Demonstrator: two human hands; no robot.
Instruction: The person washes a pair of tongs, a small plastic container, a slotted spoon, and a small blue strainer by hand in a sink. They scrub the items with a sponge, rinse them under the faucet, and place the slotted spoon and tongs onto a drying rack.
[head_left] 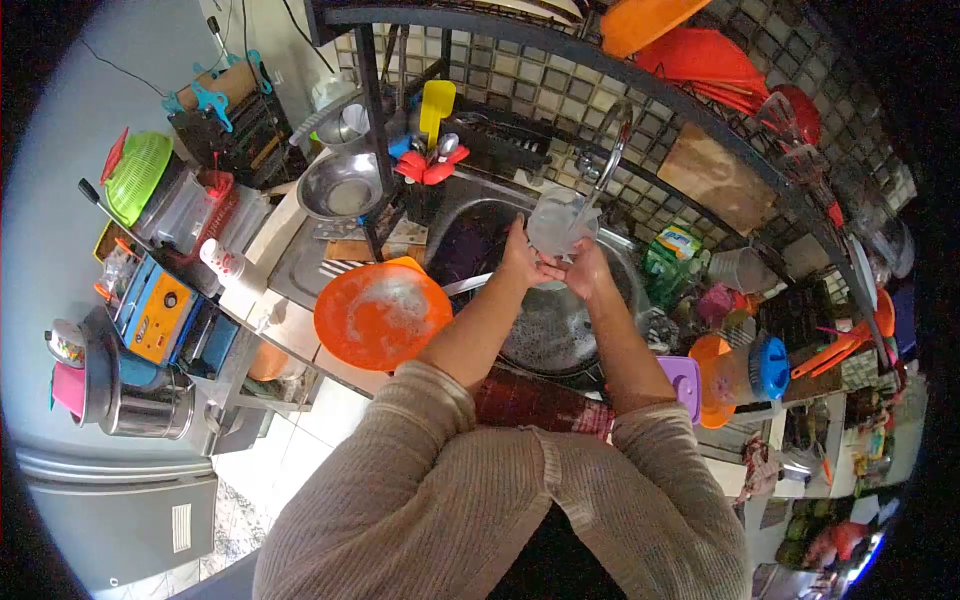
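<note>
Below the running end of the chrome faucet [607, 165], a translucent, bowl-like container [560, 222] is held between both hands over the sink. My left hand [522, 258] grips its left and near side, and my right hand [586, 271] supports it from the right and below. The fingers partly hide its lower edge. Beneath my forearms lies a round basin of sudsy water [548, 335] in the right-hand sink. Left of my left forearm sits an orange dish [372, 325] with white foam on it. A pale handle [468, 284] pokes out between that dish and my arm.
A metal bowl [342, 186] stands at the back left, near a holder with red-handled utensils and a yellow spatula [437, 108]. A dark rack [560, 60] spans overhead. To the right are a green bottle [668, 262], a purple lid [682, 386] and a blue-lidded jar [762, 370].
</note>
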